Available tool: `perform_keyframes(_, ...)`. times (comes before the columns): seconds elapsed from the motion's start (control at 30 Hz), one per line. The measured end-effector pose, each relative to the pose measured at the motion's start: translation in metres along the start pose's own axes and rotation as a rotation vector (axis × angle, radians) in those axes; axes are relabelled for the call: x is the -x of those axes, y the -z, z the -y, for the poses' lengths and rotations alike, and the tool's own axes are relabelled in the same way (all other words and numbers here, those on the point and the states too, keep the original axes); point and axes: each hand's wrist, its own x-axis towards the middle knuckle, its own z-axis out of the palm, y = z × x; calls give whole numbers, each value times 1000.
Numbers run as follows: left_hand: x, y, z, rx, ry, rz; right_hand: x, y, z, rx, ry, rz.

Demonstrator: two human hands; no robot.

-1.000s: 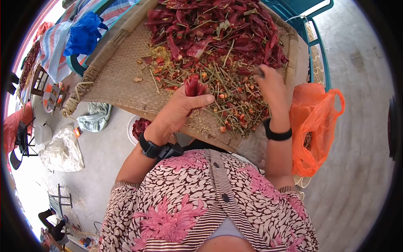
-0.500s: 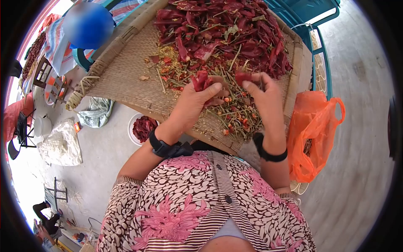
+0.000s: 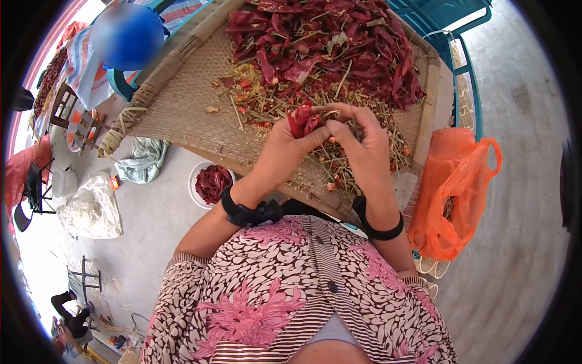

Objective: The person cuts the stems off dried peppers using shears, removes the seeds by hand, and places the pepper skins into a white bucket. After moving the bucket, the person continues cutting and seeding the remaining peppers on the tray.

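Observation:
My left hand (image 3: 280, 156) is closed around a dried red chili pepper (image 3: 299, 119), which sticks up between thumb and fingers. My right hand (image 3: 365, 148) meets it, thumb tips close together, and pinches a thin brownish chili stem (image 3: 331, 114) beside the pepper. Both hands are over a woven tray (image 3: 176, 112). Beneath and around them lie loose stems (image 3: 400, 136), red scraps and yellow seeds (image 3: 241, 77). A big heap of dried red chilies (image 3: 364, 51) covers the far part of the tray. My fingers partly hide what lies between them.
A white bowl (image 3: 193, 189) of red chilies stands on the floor at left. An orange plastic bag (image 3: 451, 194) hangs or stands at the tray's right. Teal metal frames (image 3: 464, 85) edge the tray. Plastic bags (image 3: 91, 206) lie on the floor. Another person (image 3: 76, 318) is at lower left.
My right hand has moved left to meet my left hand. The red piece in its fingers no longer shows there; a stem is pinched between the hands.

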Motion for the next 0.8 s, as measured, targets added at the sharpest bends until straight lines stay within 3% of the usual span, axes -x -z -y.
perform_keyframes(0.07, 1, 1, 0, -65, -18, 5, -3, -4, -8, -15, 84, 49)
perform_keyframes(0.23, 2, 14, 14, -289, 12, 59, -4, -7, -9, 385, 420, 42)
perform_keyframes(0.3, 3, 17, 8, -326, 122, 72, -2, -10, -11, 513, 555, 43)
perform_keyframes(0.4, 6, 16, -3, -198, 208, 158, -1, -19, -17, 160, 420, -65)
perform_keyframes(0.5, 8, 22, -5, -179, 257, 246, 9, -9, 9, -349, -245, 69)
perform_keyframes(0.8, 12, 30, -9, -161, 136, 304, 5, -6, 7, -938, -576, 173)
